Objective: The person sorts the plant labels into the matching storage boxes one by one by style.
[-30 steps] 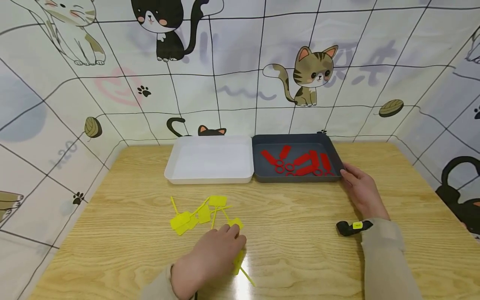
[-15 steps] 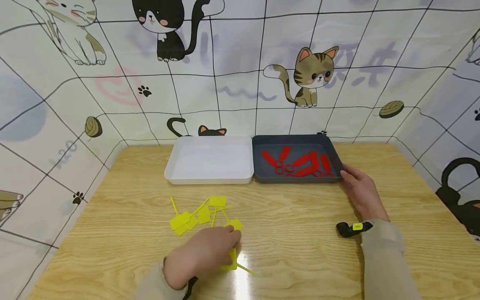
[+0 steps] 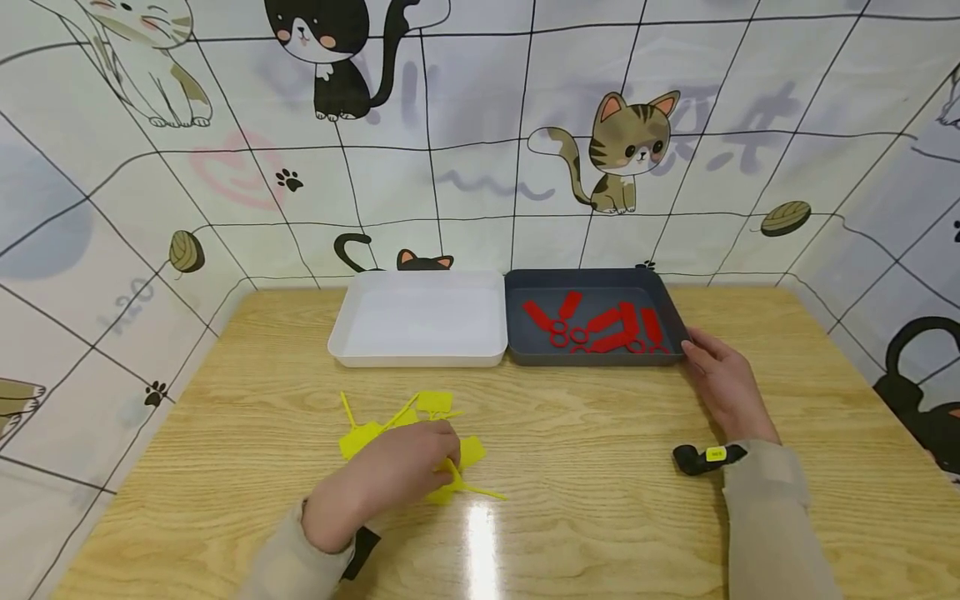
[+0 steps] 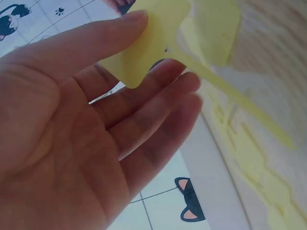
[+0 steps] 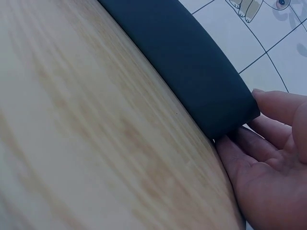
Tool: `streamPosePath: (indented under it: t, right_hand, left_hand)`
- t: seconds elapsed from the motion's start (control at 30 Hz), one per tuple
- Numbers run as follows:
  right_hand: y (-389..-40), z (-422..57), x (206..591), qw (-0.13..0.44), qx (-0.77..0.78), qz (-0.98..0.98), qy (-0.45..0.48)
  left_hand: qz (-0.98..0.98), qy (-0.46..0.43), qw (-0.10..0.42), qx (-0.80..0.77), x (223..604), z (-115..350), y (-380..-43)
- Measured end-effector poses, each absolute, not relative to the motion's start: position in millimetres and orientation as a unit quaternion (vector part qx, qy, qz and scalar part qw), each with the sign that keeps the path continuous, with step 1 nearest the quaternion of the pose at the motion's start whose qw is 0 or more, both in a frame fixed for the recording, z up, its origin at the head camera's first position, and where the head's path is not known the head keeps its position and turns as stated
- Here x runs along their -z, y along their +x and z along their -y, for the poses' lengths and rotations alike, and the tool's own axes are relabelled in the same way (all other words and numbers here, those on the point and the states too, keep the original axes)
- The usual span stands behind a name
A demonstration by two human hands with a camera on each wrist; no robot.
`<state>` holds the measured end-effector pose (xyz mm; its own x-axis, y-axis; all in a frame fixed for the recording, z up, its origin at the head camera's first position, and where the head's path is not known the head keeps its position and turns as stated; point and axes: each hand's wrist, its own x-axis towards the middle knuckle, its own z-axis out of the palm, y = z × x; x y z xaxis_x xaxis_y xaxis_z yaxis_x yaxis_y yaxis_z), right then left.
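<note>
My left hand (image 3: 386, 467) is over the near part of the pile of yellow cable tie tags (image 3: 358, 439). Its thumb presses a flat yellow cable tie tag (image 4: 148, 50) against the index finger, and the tag's thin tail points out past the fingertips. A second yellow tag (image 4: 218, 33) shows behind it in the left wrist view. At the far right, my right hand (image 3: 726, 392) holds the front right corner of a dark grey tray (image 3: 592, 360), thumb at the rim and fingers round the corner. Several red tags with rings (image 3: 611, 342) lie in that tray.
A white tray (image 3: 418, 362) stands against the left side of the dark one. Both sit at the back of the wooden table (image 3: 592, 483), close to a cloth backdrop (image 3: 472, 167) printed with cats. More cloth hangs at both sides.
My left hand has drawn back to the left and slightly up, bringing a yellow cable tie tag with it from the near side of the pile. My right hand stays at the tray corner.
</note>
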<state>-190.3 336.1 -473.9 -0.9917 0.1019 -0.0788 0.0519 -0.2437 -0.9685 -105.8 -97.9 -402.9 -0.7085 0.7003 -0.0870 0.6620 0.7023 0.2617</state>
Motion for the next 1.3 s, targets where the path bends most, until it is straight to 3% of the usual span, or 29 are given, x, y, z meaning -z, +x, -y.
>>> streamPosePath:
  t: [0.67, 1.3]
  right_hand:
    - [-189.5, -335.2, 475.2, 0.025, -0.799, 0.599, -0.039]
    - [-189.3, -335.2, 475.3, 0.022, -0.786, 0.614, -0.065]
  left_hand:
    - [-0.929, 0.269, -0.044, -0.251, 379.6, 115.2, -126.9]
    - [-0.894, 0.198, -0.108, -0.387, 359.5, 107.0, -167.2]
